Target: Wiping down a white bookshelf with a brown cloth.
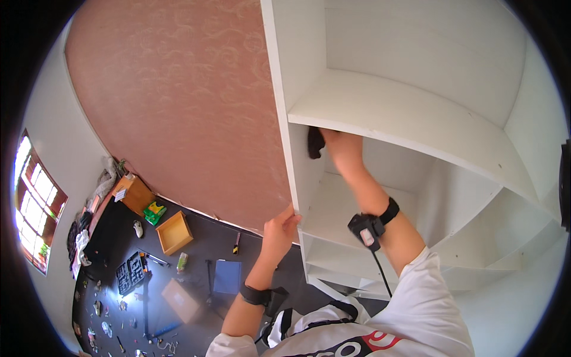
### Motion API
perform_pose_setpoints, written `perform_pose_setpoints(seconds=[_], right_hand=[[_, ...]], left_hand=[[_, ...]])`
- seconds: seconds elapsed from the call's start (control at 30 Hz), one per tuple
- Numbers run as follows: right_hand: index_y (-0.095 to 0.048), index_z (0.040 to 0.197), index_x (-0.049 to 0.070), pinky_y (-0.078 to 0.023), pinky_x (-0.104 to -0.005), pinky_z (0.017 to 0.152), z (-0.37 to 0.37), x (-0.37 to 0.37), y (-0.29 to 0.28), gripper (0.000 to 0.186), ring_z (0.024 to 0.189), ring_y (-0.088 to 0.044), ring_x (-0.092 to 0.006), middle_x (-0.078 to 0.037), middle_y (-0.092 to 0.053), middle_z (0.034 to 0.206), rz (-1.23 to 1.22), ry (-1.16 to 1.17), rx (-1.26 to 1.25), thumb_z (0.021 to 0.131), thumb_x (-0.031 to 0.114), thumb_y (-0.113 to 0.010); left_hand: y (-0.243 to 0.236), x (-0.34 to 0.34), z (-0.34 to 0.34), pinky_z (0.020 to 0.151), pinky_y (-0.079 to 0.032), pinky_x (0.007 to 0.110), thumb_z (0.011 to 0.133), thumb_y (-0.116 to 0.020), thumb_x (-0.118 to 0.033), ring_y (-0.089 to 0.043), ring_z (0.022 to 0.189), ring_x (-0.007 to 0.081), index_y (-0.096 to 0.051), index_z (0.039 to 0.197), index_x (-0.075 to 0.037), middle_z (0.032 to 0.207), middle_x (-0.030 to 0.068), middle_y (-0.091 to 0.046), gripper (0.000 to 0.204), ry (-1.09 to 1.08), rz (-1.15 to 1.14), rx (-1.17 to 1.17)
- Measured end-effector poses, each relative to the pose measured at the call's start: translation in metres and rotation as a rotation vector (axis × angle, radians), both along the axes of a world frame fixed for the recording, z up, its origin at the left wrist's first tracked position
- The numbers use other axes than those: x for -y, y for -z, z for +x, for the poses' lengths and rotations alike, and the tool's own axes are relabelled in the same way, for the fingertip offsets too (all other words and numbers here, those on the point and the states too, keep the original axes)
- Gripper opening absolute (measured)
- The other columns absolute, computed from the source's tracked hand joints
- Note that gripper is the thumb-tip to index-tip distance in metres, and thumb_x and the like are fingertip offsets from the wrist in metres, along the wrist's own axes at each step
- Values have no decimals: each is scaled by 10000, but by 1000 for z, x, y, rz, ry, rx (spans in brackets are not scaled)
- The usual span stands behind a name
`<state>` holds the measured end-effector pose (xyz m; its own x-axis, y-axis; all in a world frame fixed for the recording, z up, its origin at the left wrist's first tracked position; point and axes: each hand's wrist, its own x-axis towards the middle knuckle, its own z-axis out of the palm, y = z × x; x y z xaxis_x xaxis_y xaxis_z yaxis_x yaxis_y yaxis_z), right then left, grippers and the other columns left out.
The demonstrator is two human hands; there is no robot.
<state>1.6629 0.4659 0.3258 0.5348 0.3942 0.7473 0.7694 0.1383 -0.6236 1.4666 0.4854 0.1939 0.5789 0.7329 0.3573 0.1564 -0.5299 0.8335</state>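
Observation:
A tall white shelf unit [380,98] with several compartments stands in front of me. My right hand [345,147] reaches into a compartment below a wide shelf board, close to the inner left wall. It holds a dark, soft-looking black cloth [315,143] against that wall. The board's front edge hides part of this hand's fingers. Lower and further left, my left hand [278,232] is closed at the front edge of the unit's left side panel [295,205], thumb and fingers bent around it. Both wrists wear black straps, and the right one carries a small device [367,231] with a cable.
A reddish patterned panel [178,101] rises left of the unit. On the dark floor lie a wooden drawer [175,233], a blue flat panel [227,276], a cardboard box [181,300], a tool case [131,273], a screwdriver [237,244] and scattered small items. A window [35,202] is at the far left.

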Motion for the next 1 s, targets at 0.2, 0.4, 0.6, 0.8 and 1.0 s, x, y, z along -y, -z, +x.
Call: perform_pose_setpoints(seconds=[0.2,0.4,0.6,0.8,1.0], right_hand=[[-630,1090,60,-497,-383,752,-50,36,42,379,859,-609,-345,-148,-617,960,159,-187,-85,712,78,-658],[-623,1116,77,-512,-356,765,-74,62,92,406,885,-624,-318,-128,-614,1005,9,-256,-171,713,45,-664],[-607,1124,36,-518,-365,785,-48,74,114,413,883,-650,-325,-153,-660,984,-223,-259,-344,729,132,-684],[-538,1134,-51,-525,-379,756,-23,120,109,500,867,-670,-333,-221,-663,942,-313,-125,-538,760,240,-698],[-548,1113,-55,-528,-344,747,9,182,109,495,874,-671,-287,-198,-663,970,-481,84,-482,785,283,-701]], left_hand=[[3,5,6,637,-440,275,913,-605,-138,-469,671,86,-602,1060,-2,677,117,-555,200,-80,46,-37],[19,6,11,715,-489,278,877,-597,-42,-633,756,160,-579,1201,-5,843,146,-678,327,-40,16,79],[6,58,17,1033,-275,538,743,-650,50,-270,1278,453,-255,1475,-71,1453,279,-198,840,-169,349,1],[-9,96,42,1020,-333,507,683,-774,-47,-272,1291,431,-294,1454,-64,1478,289,-83,908,-144,524,-36],[8,124,94,858,-481,350,735,-744,-34,-514,1113,332,-389,1357,-61,1344,235,-387,717,260,189,151]])
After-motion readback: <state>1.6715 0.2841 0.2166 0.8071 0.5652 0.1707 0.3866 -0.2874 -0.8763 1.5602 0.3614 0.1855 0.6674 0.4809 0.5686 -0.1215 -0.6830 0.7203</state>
